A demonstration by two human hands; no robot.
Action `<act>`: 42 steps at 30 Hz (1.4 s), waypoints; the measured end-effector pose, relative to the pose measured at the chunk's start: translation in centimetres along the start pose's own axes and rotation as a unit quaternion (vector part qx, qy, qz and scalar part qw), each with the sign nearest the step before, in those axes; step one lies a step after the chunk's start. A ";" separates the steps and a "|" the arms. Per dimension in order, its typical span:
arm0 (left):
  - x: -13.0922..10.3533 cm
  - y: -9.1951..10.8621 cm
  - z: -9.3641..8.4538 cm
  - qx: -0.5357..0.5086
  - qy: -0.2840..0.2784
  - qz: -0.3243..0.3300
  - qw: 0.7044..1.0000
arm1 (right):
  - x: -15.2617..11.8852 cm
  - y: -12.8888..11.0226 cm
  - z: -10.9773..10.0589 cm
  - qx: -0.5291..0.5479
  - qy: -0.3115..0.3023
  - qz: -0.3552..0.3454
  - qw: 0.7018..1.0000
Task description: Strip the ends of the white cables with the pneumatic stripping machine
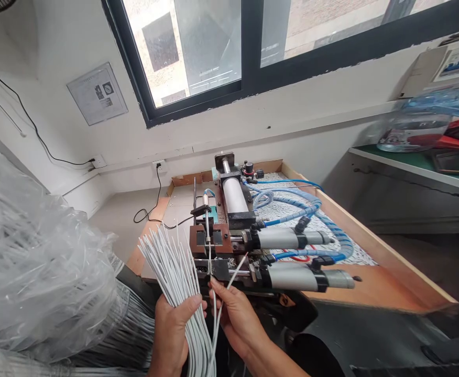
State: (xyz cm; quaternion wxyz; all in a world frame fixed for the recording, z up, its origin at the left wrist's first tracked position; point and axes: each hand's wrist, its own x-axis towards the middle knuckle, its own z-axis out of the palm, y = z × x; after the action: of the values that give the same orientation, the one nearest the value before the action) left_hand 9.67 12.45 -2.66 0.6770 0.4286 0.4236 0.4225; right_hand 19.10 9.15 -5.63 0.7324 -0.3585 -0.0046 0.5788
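Observation:
My left hand is wrapped round a thick bundle of white wires, whose cut ends fan out up and to the left. My right hand pinches a white wire that runs up into the pneumatic machine. Another wire lies slanted across the right hand, its tip near the machine's front cylinder. Both hands are just in front of the machine, side by side. The right fingertips partly hide the wire they hold.
The machine sits in a wooden-edged tray strewn with white scraps, with blue air hoses behind the cylinders. Plastic-wrapped wire bundles stand at the left. A green-topped shelf at the right carries a clear plastic jug.

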 end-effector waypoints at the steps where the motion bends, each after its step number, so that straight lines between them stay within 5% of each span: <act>1: 0.0 -0.1 0.0 -0.001 -0.004 0.002 1.000 | -0.1 -0.1 0.1 -0.001 -0.017 0.009 1.000; 6: -0.1 -0.4 -0.1 0.000 -0.050 0.021 0.999 | -1.0 -0.3 0.4 -0.060 -0.102 0.007 0.993; 11: -0.6 -0.5 -0.3 0.009 -0.064 0.007 0.998 | -1.7 0.2 -0.5 -0.124 -0.049 -0.074 0.988; 17: -0.8 -0.8 -1.0 0.022 0.017 -0.035 0.999 | -2.4 0.8 -1.9 -0.137 -0.014 -0.060 0.989; 32: -0.6 -0.7 -0.8 0.004 -0.018 0.023 1.000 | -2.3 1.0 -1.6 -0.245 -0.070 -0.076 0.964; 36: -0.4 -0.2 -0.6 -0.003 -0.006 -0.016 1.000 | -2.5 1.0 -1.6 -0.226 -0.035 -0.126 0.965; 42: 0.0 0.4 -0.2 0.001 0.019 -0.031 0.999 | -1.7 0.5 -1.2 -0.135 0.008 -0.099 0.986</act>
State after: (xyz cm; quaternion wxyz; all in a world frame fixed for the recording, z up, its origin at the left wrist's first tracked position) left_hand 9.37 12.62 -2.37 0.6808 0.4083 0.4499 0.4092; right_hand 18.65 7.09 -6.08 0.7309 -0.4569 -0.1125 0.4944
